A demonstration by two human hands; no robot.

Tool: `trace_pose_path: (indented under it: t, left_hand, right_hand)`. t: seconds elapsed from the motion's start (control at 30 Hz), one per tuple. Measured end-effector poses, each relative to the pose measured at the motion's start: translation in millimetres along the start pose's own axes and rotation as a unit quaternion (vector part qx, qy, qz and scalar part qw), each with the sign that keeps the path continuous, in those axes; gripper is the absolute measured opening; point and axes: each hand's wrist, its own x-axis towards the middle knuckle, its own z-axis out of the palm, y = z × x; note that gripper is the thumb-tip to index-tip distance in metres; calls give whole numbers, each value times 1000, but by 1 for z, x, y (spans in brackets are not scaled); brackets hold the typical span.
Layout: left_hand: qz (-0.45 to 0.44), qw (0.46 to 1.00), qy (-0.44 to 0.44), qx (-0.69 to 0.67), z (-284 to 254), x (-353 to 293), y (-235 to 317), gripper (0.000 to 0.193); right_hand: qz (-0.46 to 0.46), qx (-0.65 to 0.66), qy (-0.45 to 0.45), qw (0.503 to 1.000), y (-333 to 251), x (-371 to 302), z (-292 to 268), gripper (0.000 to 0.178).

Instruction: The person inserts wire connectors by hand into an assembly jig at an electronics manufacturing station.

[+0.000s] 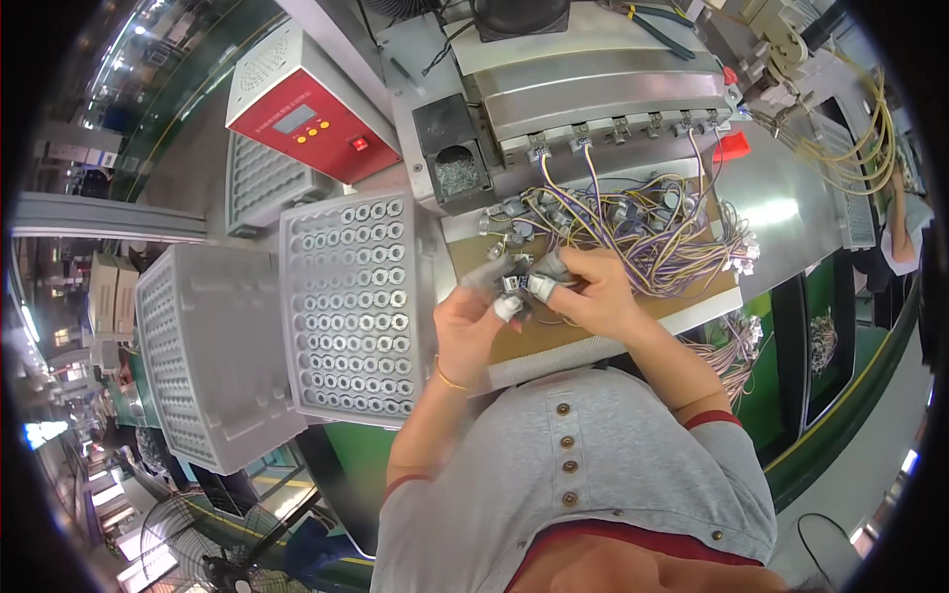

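My left hand [467, 321] and my right hand [598, 295] meet over the brown work mat [519, 342], with pale covers on several fingertips. Between them is a small metal part [515, 284] with a dark blue and white face. Fingers of both hands are closed round it, and they hide most of its body. Motion smears the left fingers slightly. Just beyond my hands lies a heap of round metal parts [623, 212] with purple, yellow and white wires [652, 262] trailing off to the right.
Left of the mat, a white tray [294, 326] holds rows of ring-shaped metal parts. Another tray [213, 336] stands beside it. Behind are a red control box [336, 124] and a metal fixture [603, 94] with wired connectors along its front. Pliers [662, 38] lie on top.
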Motion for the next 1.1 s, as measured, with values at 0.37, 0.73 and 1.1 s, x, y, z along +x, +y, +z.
trace_pose_path:
  t: [0.37, 0.73, 1.1]
  left_hand:
    - [37, 997, -41, 52, 2, -7, 2, 36]
    - [-44, 996, 14, -82, 6, 1, 0, 22]
    - [-72, 974, -87, -194, 26, 10, 0, 34]
  right_hand:
    - [-21, -27, -50, 998, -8, 1, -6, 8]
    - [90, 81, -58, 991, 3, -7, 6, 9]
    - [145, 69, -13, 987, 5, -2, -14, 14]
